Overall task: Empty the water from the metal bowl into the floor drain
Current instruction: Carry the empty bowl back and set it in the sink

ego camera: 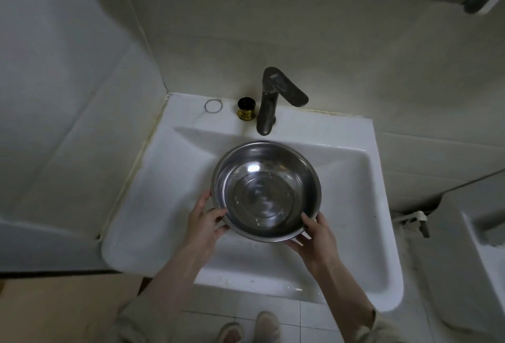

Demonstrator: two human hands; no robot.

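Metal bowl point(266, 191), shiny, round, holding water

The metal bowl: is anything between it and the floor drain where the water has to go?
The drain is not in view, so the whole path cannot be judged. Both hands, left hand and right hand, grip the bowl over the sink. The sink's front rim lies between the bowl and the tiled floor, where the person's shoes stand.
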